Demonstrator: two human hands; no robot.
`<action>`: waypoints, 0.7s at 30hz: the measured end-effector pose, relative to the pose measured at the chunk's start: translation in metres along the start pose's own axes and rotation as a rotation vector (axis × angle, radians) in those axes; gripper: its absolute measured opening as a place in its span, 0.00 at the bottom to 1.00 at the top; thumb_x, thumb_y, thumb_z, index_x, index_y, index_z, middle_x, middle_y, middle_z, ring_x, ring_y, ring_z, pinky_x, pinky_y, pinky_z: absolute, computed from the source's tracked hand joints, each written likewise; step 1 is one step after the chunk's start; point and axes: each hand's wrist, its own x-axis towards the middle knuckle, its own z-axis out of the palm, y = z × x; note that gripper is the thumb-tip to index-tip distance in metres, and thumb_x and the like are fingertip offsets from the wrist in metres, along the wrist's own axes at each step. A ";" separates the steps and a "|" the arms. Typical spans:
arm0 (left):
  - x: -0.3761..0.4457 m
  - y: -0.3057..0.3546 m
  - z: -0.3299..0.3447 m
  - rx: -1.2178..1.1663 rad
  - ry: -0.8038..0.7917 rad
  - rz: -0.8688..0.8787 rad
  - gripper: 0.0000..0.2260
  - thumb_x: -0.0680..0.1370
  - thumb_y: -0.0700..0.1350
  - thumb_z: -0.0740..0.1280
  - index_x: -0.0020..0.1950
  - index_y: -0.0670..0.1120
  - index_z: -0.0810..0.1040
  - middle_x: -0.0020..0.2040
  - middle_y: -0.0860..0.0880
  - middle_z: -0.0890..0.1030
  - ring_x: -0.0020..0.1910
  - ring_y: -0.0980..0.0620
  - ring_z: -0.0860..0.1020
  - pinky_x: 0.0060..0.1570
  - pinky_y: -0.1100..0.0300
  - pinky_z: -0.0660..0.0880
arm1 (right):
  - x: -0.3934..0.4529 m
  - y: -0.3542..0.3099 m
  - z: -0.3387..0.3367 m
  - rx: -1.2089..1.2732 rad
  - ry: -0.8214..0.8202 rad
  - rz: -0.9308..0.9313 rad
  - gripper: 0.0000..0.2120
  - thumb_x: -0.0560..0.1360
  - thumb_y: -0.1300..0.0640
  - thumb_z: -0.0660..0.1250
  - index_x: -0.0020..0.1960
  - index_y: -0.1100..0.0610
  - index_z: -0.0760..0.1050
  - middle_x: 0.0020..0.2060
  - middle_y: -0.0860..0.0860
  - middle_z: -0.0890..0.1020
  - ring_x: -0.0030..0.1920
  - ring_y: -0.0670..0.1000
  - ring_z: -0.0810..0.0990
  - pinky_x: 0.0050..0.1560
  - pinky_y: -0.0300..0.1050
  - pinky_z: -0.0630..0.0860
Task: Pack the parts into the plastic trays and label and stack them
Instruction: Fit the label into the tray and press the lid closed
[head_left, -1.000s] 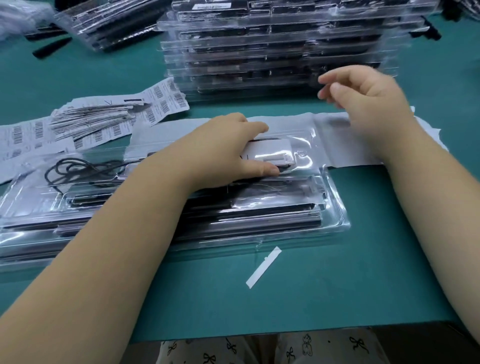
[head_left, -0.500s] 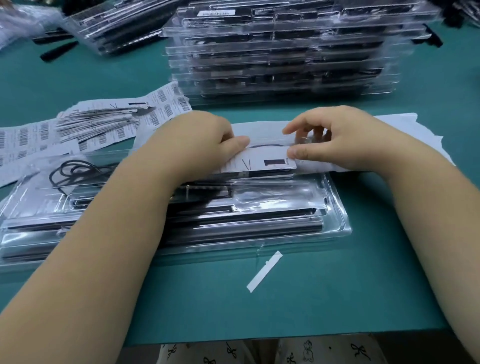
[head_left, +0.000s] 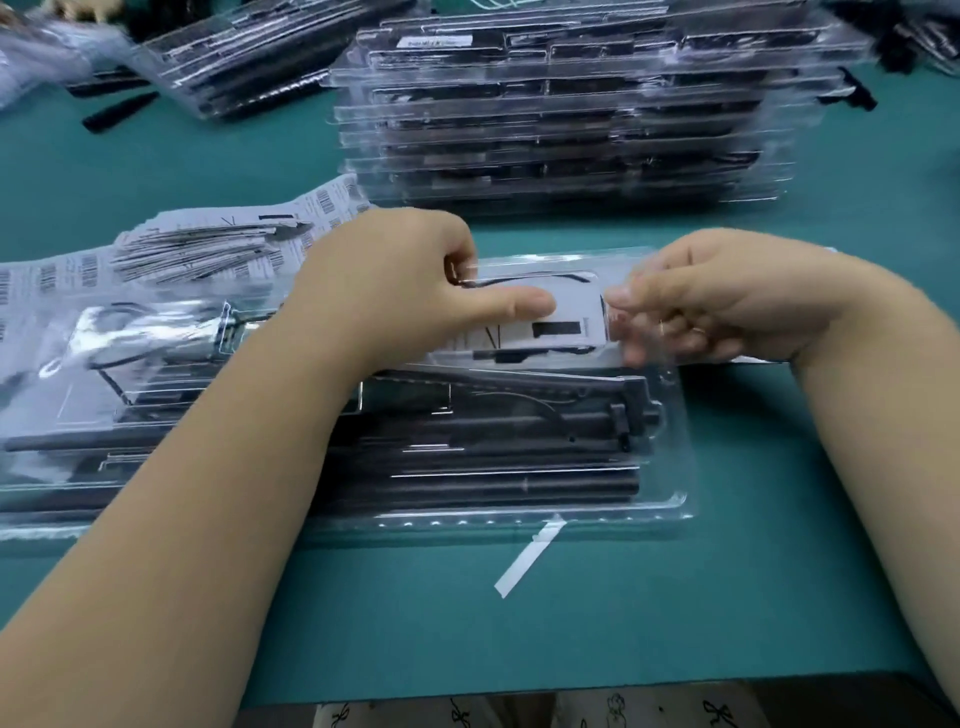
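Green table (head_left: 156, 171): both hands (head_left: 395, 280) pinching label (head_left: 550, 325), fingers (head_left: 524, 304) curled.

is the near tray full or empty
Full: the near tray holds long black parts and a thin wire under its clear lid.

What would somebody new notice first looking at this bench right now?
Probably the two bare hands at the centre: the left hand presses its thumb on a white label while the right hand pinches the label's other end, over a clear plastic tray of black parts. Behind them rises a tall stack of filled trays, with barcode label sheets spread at left.
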 end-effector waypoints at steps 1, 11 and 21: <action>0.000 0.001 0.000 -0.009 -0.001 0.000 0.32 0.58 0.79 0.54 0.33 0.49 0.71 0.28 0.53 0.72 0.30 0.55 0.70 0.30 0.58 0.62 | -0.001 0.000 0.000 -0.021 -0.030 0.003 0.14 0.59 0.46 0.69 0.30 0.58 0.79 0.28 0.56 0.81 0.19 0.43 0.65 0.17 0.27 0.57; 0.002 -0.002 -0.003 0.015 0.107 0.011 0.37 0.58 0.78 0.53 0.32 0.42 0.71 0.25 0.49 0.69 0.28 0.50 0.69 0.28 0.59 0.61 | 0.009 0.007 0.007 0.039 0.090 -0.115 0.10 0.66 0.51 0.68 0.29 0.55 0.80 0.25 0.53 0.78 0.28 0.50 0.66 0.24 0.32 0.58; 0.003 -0.004 -0.009 0.060 0.127 -0.047 0.32 0.62 0.77 0.55 0.29 0.46 0.67 0.25 0.49 0.70 0.28 0.51 0.69 0.28 0.60 0.59 | 0.012 0.002 0.019 0.078 0.221 -0.153 0.14 0.72 0.58 0.67 0.28 0.54 0.79 0.22 0.49 0.76 0.19 0.42 0.64 0.22 0.29 0.59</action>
